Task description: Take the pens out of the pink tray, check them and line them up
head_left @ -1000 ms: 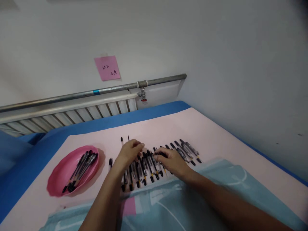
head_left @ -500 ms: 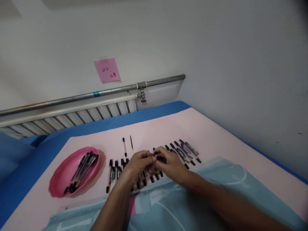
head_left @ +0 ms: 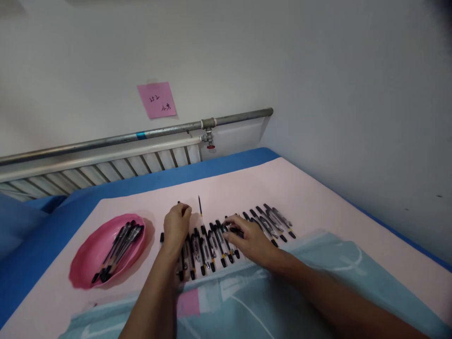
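My left hand (head_left: 176, 228) reaches over a clear pen barrel whose black end shows just past the knuckles. Its fingers are pinched together there, and most of the barrel is hidden under them. To the right of that hand lies a thin pen refill (head_left: 200, 206) with a dark upper part. In my right hand (head_left: 249, 238), between thumb and fingers, is a small black pen cap (head_left: 236, 232), held above the row. Below and between both hands, several black-capped gel pens (head_left: 192, 259) lie side by side, partly covered by the hands.
A pink bowl (head_left: 79, 263) with several pens (head_left: 122, 247) stands on the left of the pale pink table cover (head_left: 247, 188). More pens (head_left: 271, 221) lie to the right. Light blue cloth (head_left: 240, 306) covers the near edge. Behind are a radiator (head_left: 148, 165) and a pipe (head_left: 165, 129).
My left hand has parted from the right and moved left and away from me onto the clear barrel. The right hand stays nearly in place with the black piece.
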`<control>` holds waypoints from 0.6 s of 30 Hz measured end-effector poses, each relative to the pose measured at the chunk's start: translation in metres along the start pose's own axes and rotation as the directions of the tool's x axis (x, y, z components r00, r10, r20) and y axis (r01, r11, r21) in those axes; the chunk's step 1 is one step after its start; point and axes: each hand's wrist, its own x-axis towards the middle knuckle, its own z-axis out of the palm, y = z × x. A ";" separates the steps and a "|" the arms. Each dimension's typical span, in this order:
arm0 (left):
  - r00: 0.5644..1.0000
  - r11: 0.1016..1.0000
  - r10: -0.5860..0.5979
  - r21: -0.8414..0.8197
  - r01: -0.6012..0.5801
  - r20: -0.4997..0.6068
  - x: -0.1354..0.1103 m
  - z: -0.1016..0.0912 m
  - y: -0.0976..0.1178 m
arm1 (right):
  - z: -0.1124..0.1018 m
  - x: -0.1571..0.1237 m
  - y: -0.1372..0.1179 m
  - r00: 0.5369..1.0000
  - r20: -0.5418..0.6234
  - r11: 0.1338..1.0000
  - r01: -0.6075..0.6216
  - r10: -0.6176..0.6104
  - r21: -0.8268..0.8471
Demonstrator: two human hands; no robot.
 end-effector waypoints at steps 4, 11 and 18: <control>1.000 0.987 0.011 0.163 -0.008 -0.018 0.009 0.001 -0.012 | 0.001 0.001 -0.002 1.000 0.010 1.000 -0.027 0.027 0.015; 0.999 0.967 -0.043 0.251 0.044 -0.012 0.016 -0.008 -0.027 | -0.008 0.016 0.000 0.981 0.020 0.965 -0.196 0.195 0.173; 0.993 0.965 -0.117 0.239 0.105 0.035 0.010 -0.017 -0.036 | 0.012 0.075 -0.009 0.947 0.134 0.933 -0.313 0.292 0.176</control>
